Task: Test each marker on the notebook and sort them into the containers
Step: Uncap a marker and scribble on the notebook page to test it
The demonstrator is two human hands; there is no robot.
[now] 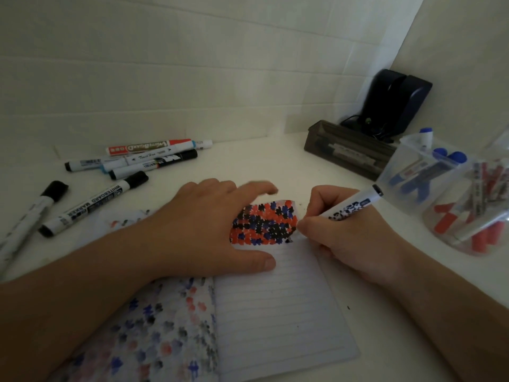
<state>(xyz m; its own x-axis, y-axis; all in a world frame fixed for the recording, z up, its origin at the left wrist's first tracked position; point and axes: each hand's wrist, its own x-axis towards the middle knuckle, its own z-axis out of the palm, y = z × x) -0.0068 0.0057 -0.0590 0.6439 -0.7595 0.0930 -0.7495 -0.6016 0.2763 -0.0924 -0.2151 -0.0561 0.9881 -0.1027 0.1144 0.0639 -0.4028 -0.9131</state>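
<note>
An open lined notebook (pixel 278 304) lies in front of me, its right page covered near the top with red, blue and black marks. My left hand (pixel 209 227) lies flat on it, fingers spread, holding the page down. My right hand (pixel 347 238) grips a white marker (pixel 352 206) like a pen, tip down on the page beside a fresh black mark. Several capped markers (pixel 132 161) lie loose on the table at the left. At the right stand a clear container of blue-capped markers (pixel 424 172) and a clear container of red-capped markers (pixel 473 213).
A dark rectangular box (pixel 347 150) holding markers sits at the back right, with a black device and cable (pixel 396 100) behind it in the corner. The white table (pixel 248 161) meets tiled walls at the back and right.
</note>
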